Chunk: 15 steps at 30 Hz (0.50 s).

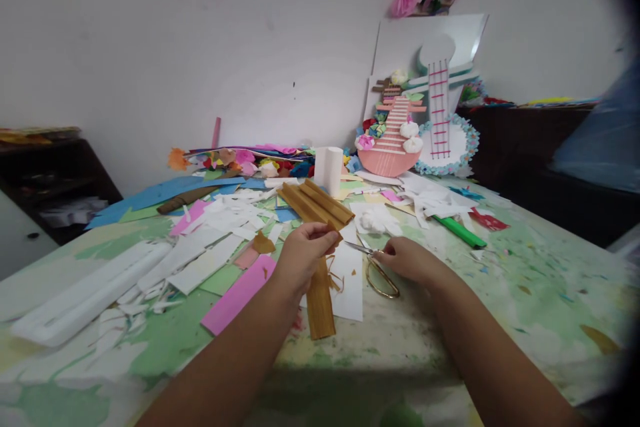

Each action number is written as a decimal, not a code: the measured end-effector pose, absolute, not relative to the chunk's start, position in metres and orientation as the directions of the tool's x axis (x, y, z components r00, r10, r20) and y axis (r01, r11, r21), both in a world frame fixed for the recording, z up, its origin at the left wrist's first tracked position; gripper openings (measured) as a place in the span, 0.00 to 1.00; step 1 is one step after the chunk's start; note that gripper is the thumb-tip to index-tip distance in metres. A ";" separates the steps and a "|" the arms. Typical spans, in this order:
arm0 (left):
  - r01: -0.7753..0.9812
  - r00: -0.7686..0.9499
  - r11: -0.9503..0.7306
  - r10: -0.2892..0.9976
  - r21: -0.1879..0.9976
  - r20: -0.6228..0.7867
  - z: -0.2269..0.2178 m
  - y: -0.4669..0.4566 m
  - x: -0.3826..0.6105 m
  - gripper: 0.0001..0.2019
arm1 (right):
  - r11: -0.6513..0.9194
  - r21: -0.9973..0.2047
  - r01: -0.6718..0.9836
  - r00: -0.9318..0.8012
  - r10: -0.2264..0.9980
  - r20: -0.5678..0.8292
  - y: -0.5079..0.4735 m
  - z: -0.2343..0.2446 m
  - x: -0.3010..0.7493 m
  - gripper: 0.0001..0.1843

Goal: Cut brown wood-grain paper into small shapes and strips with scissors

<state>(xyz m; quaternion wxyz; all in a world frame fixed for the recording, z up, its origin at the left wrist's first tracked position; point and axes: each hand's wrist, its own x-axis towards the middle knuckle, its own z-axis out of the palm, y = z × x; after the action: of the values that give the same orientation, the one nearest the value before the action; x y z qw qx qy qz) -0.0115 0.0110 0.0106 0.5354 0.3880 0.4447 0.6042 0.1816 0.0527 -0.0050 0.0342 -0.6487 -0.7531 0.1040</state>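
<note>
Near the middle of the table my left hand (309,252) pinches a small piece of brown paper (335,233) between thumb and fingers. To its right, my right hand (407,258) grips gold-handled scissors (384,279), whose blades point left toward that piece. A flat brown paper strip (321,303) lies under my left hand, with thin brown scraps (334,278) beside it on a white sheet (350,297). Just beyond my hands rest folded brown paper strips (320,202). Whether the blades touch the paper I cannot tell.
Paper offcuts and a pink sheet (237,297) cover the left side, near a long white foam piece (93,293). A white paper roll (329,171) stands behind. Paper instruments (393,140) lean at the back right. A green tool (460,232) lies to the right.
</note>
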 end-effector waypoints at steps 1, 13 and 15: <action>-0.301 -0.127 -0.031 0.992 0.953 -0.007 0.011 0.011 -0.012 0.13 | 0.154 -0.212 0.965 -0.173 0.982 -0.077 0.051 -0.005 0.182 0.20; -0.343 -0.092 -0.013 0.996 0.939 -0.019 0.011 0.012 -0.014 0.13 | 0.145 -0.386 0.911 -0.165 0.986 -0.020 0.046 -0.005 0.179 0.07; -0.351 -0.099 -0.019 0.995 0.936 -0.017 0.011 0.012 -0.015 0.13 | 0.134 -0.465 0.875 -0.151 0.989 0.001 0.046 -0.004 0.181 0.09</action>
<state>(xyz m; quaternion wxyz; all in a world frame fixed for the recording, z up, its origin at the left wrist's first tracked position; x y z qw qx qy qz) -0.0150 0.0121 0.0113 0.5553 0.3770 0.4267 0.6062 0.1809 0.0462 -0.0042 0.1565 -0.6324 -0.7366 0.1814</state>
